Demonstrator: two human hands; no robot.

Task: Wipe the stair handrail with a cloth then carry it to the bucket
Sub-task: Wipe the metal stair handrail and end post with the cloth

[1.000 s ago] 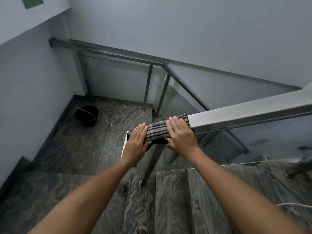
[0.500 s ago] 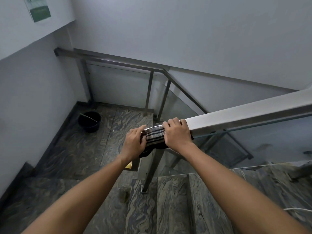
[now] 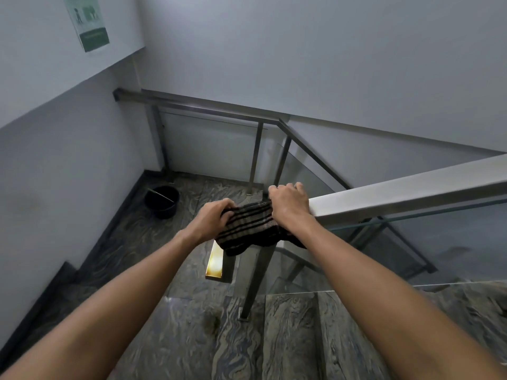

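A dark striped cloth point(image 3: 248, 229) hangs over the lower end of the steel handrail point(image 3: 406, 192), which runs up to the right. My left hand point(image 3: 212, 216) grips the cloth's left edge. My right hand point(image 3: 289, 201) clutches its right edge against the rail's end, fingers curled over the top. The cloth sags between both hands, and its lower folds dangle below the rail. A black bucket point(image 3: 162, 201) with a thin wire handle stands on the landing below, in the left corner by the wall.
Marbled stone steps point(image 3: 288, 338) descend to the landing point(image 3: 208, 198). A steel post point(image 3: 255, 281) and glass panels point(image 3: 411, 250) stand under the rail. A second railing point(image 3: 208, 106) lines the landing's far side. A green poster point(image 3: 89, 21) hangs on the left wall.
Both hands went from lying flat on the cloth to bunching it up at the rail's end. The cloth now sags off the rail. The view has tilted upward.
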